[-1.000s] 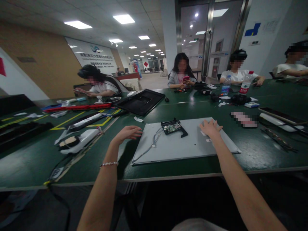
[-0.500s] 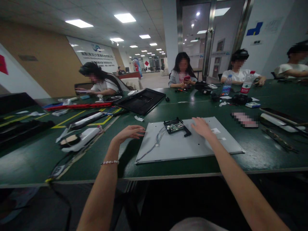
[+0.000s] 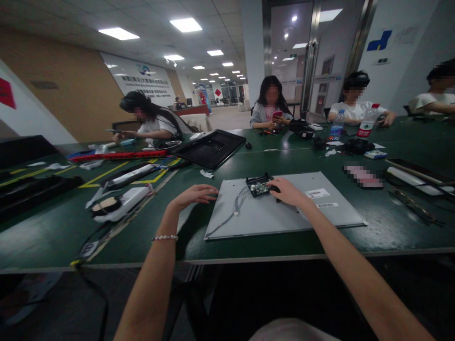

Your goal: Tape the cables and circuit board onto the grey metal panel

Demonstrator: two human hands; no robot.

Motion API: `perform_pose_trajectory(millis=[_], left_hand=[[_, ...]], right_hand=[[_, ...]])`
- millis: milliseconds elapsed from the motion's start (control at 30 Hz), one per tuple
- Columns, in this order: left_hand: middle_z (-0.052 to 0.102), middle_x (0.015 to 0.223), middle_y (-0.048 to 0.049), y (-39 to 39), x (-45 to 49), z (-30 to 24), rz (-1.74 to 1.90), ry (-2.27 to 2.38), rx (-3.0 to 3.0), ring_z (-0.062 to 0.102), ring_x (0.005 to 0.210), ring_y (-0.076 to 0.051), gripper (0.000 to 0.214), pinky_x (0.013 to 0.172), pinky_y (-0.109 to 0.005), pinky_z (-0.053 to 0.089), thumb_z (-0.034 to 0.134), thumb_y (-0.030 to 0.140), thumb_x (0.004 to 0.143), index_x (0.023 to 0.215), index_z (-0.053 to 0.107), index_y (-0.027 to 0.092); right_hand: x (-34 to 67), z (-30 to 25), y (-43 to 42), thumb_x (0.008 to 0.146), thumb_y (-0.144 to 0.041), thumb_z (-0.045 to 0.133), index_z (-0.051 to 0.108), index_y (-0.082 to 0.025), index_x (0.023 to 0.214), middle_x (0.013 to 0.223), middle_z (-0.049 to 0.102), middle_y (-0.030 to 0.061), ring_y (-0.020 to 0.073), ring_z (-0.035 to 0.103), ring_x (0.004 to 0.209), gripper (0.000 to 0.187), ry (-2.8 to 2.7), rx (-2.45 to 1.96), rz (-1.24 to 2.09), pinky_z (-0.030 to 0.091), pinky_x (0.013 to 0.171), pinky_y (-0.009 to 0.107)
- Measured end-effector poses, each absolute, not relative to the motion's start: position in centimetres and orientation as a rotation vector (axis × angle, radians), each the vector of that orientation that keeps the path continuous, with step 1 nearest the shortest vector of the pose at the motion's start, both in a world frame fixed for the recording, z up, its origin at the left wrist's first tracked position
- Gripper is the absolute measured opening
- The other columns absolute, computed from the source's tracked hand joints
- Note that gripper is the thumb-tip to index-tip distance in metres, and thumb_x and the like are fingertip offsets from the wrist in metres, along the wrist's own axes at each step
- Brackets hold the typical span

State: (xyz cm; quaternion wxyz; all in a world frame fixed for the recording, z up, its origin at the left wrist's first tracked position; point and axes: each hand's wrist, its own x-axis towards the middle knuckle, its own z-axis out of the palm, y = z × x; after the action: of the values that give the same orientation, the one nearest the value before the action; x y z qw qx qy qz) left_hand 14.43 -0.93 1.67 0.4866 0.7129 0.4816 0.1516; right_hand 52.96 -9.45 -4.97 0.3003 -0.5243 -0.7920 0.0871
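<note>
A flat grey display panel [image 3: 245, 222] lies on the green table before me. On its upper middle sits a green circuit board [image 3: 259, 188] in a black bracket, with thin grey cables [image 3: 237, 206] running toward the panel's lower left corner. My right hand [image 3: 286, 190] is over the panel, its bent fingers and thumb around the board's right end and covering part of the bracket. My left hand [image 3: 195, 195] hovers by the panel's left edge, fingers stretched out, holding nothing. White labels [image 3: 317, 193] are stuck on the panel's right part.
A black monitor frame [image 3: 213, 148] lies beyond the panel. A white device [image 3: 122, 203] and cables are to the left. A blurred pink object [image 3: 362, 175], bottles [image 3: 337, 125] and a dark strip [image 3: 414, 203] are on the right. Several people sit around the table.
My right hand has moved left across the panel to the circuit board, uncovering the white labels. My left hand stays by the panel's left edge.
</note>
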Motion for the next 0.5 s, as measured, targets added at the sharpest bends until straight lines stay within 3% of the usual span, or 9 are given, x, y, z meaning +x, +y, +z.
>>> perform_pose_trajectory(millis=[300,500], left_hand=[[0.066,0.125,-0.009,-0.5,14.3,1.3,0.364,1.178,1.755,0.066,0.108,-0.026,0.052,0.081,-0.028,0.054,0.072,0.058,0.069,0.109,0.071,0.024],[0.065,0.127,-0.0083,-0.4,14.1,1.2,0.359,1.176,1.76,0.065,0.109,-0.026,0.052,0.082,-0.028,0.054,0.072,0.058,0.07,0.11,0.07,0.025]], right_hand=[[53.3,-4.0,-10.0,0.087,-0.032,0.062,0.07,-0.022,0.101,0.098,0.065,0.0073,0.0232,0.06,0.095,0.019,-2.107,-1.48,0.15,0.044,0.085,0.036],[54.4,-3.4,-10.4,0.083,-0.033,0.066,0.072,-0.021,0.093,0.098,0.066,0.0072,0.0228,0.061,0.094,0.017,-2.13,-1.497,0.196,0.045,0.086,0.035]])
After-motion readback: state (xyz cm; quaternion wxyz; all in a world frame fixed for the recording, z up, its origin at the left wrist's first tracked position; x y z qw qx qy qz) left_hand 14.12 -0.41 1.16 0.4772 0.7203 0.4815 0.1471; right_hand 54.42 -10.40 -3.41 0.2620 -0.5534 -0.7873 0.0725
